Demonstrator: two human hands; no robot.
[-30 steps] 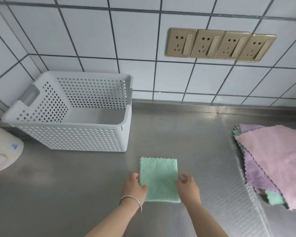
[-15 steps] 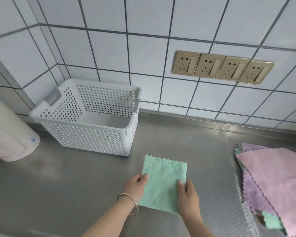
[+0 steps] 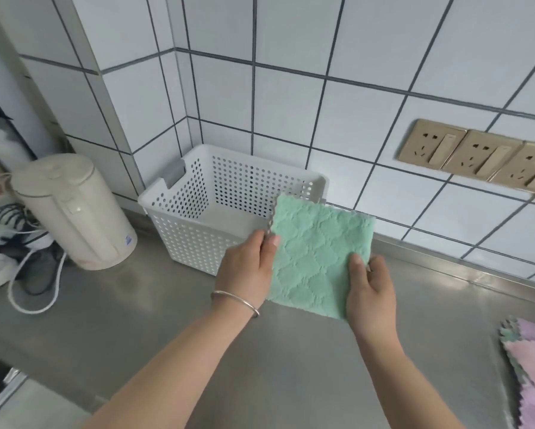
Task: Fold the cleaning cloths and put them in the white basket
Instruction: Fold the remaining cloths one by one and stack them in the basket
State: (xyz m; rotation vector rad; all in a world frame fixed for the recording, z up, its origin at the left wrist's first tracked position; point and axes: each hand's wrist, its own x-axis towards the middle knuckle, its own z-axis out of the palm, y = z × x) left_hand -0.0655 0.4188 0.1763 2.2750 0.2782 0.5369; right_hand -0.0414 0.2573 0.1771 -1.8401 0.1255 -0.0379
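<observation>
Near the lower right edge of the frame, a pile of pink and purple cleaning cloths [image 3: 529, 360] lay on the steel table [image 3: 136, 320]. At centre, the left hand [image 3: 247, 267] and right hand [image 3: 372, 292] each pinched a side of the folded green cloth [image 3: 317, 255], held above the table. Behind it at mid-frame stood the white basket [image 3: 198, 224], with a cream kettle [image 3: 74, 212] to its left.

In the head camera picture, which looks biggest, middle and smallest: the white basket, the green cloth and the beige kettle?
As they look in this view:
1. white basket, widest
2. beige kettle
3. green cloth

Kettle and cloth look close in size, and the cloth is held nearer the camera, so their order is unsure.
</observation>
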